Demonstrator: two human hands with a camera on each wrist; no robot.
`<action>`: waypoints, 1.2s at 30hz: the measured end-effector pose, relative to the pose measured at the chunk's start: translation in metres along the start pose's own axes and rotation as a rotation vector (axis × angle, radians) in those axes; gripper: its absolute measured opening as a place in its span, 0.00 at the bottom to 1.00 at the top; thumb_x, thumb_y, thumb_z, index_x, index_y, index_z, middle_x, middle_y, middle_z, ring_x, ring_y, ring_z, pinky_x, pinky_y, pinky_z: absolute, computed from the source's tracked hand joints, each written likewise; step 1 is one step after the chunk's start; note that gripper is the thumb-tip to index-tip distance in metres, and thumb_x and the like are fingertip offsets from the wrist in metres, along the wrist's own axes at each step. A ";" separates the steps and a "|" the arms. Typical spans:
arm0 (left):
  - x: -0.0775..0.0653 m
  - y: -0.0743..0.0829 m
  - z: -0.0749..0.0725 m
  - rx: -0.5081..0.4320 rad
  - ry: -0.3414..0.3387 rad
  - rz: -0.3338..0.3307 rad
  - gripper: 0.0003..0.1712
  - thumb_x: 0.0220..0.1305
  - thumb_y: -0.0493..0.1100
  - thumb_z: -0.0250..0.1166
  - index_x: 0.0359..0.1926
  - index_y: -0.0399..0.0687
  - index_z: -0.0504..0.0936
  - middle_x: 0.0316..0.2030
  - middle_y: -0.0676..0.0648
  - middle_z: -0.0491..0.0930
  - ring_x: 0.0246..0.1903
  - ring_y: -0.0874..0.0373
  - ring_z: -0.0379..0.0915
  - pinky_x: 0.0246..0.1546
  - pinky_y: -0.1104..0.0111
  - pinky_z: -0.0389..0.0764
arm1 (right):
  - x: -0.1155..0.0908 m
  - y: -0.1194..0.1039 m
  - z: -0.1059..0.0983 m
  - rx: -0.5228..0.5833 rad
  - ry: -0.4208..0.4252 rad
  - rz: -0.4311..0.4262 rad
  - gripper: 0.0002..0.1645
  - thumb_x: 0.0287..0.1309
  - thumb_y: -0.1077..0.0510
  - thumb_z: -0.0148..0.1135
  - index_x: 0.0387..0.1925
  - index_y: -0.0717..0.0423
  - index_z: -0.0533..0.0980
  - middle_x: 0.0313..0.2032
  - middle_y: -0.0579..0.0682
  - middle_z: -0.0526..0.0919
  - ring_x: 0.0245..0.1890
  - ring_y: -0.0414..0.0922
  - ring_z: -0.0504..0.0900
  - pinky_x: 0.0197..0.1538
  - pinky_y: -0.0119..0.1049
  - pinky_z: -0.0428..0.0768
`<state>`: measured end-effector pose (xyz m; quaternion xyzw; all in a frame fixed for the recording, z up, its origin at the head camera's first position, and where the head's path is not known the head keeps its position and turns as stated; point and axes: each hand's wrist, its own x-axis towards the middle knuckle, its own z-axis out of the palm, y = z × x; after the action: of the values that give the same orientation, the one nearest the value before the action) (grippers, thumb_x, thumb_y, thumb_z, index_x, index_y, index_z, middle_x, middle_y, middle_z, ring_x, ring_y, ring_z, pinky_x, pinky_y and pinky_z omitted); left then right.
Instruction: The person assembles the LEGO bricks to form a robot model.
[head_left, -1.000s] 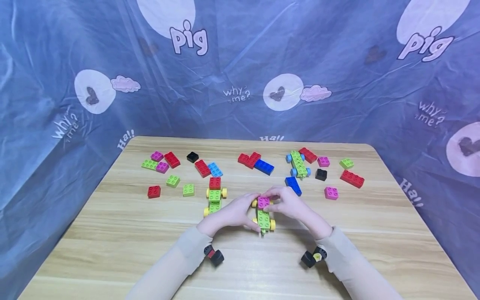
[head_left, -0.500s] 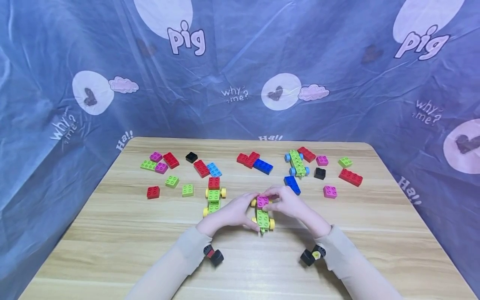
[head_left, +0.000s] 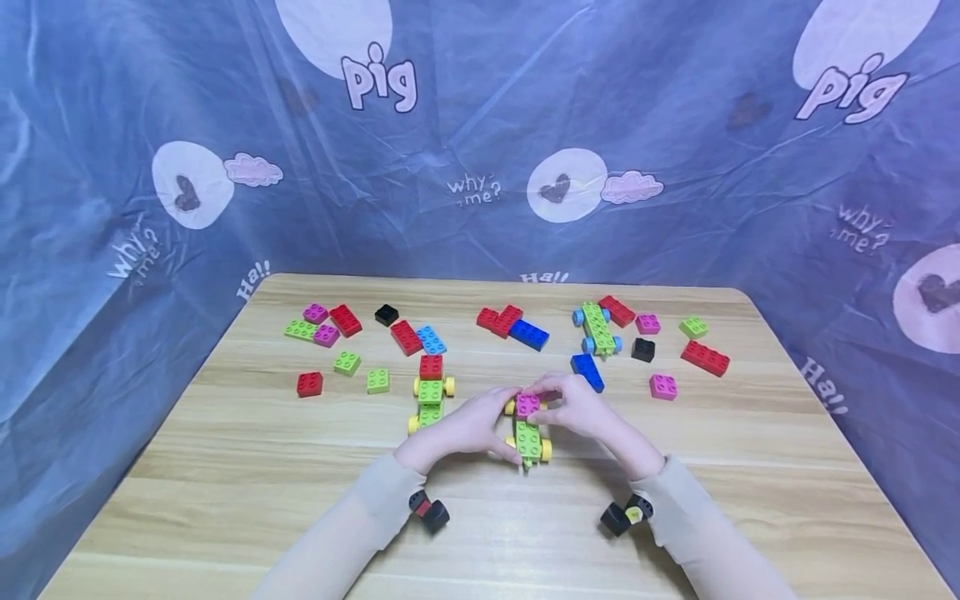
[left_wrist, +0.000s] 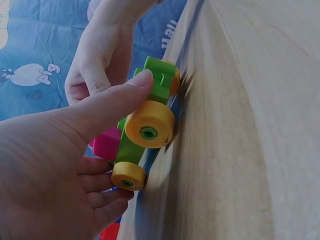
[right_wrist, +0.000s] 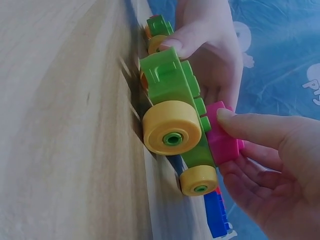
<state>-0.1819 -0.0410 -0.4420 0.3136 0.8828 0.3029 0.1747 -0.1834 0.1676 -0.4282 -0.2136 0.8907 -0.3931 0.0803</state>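
Observation:
A green toy car base [head_left: 528, 442] with yellow wheels stands on the table between both hands. A pink brick [head_left: 528, 405] sits at its far end, on the studs. My left hand [head_left: 476, 423] holds the base from the left, its thumb at the near end and its fingers by the far wheel, as the left wrist view shows. From the other side, my right hand [head_left: 576, 407] pinches the pink brick [right_wrist: 220, 135] between thumb and fingers. Whether the brick is fully pressed down cannot be told.
Left of the hands stands another green car base [head_left: 430, 392] with yellow wheels and a red brick [head_left: 431, 367]. A green base with blue wheels [head_left: 598, 329] is at the back right. Loose bricks, such as a blue one [head_left: 587, 372], lie along the table's far half.

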 end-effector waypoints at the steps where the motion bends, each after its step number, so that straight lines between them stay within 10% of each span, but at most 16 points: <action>1: 0.000 0.001 0.000 0.001 -0.002 -0.001 0.64 0.39 0.56 0.80 0.72 0.38 0.55 0.70 0.40 0.60 0.69 0.47 0.59 0.69 0.56 0.60 | 0.000 0.000 0.000 0.000 0.001 0.002 0.20 0.48 0.60 0.73 0.45 0.62 0.82 0.42 0.55 0.84 0.44 0.50 0.82 0.51 0.45 0.81; 20: -0.003 0.007 -0.004 0.048 -0.040 0.001 0.66 0.42 0.57 0.78 0.73 0.36 0.50 0.72 0.39 0.54 0.71 0.47 0.53 0.71 0.58 0.56 | -0.004 0.005 0.000 -0.021 -0.003 -0.092 0.21 0.50 0.59 0.71 0.47 0.62 0.80 0.46 0.57 0.84 0.46 0.53 0.83 0.51 0.45 0.81; 36: -0.022 0.019 -0.039 0.072 -0.094 0.001 0.52 0.54 0.56 0.72 0.72 0.39 0.58 0.70 0.42 0.61 0.70 0.50 0.57 0.70 0.58 0.60 | -0.005 0.011 -0.005 -0.058 0.019 -0.195 0.30 0.47 0.54 0.75 0.51 0.62 0.77 0.47 0.56 0.83 0.46 0.50 0.82 0.51 0.45 0.81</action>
<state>-0.1767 -0.0599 -0.3981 0.3342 0.8838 0.2559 0.2042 -0.1837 0.1792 -0.4330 -0.2980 0.8775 -0.3749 0.0271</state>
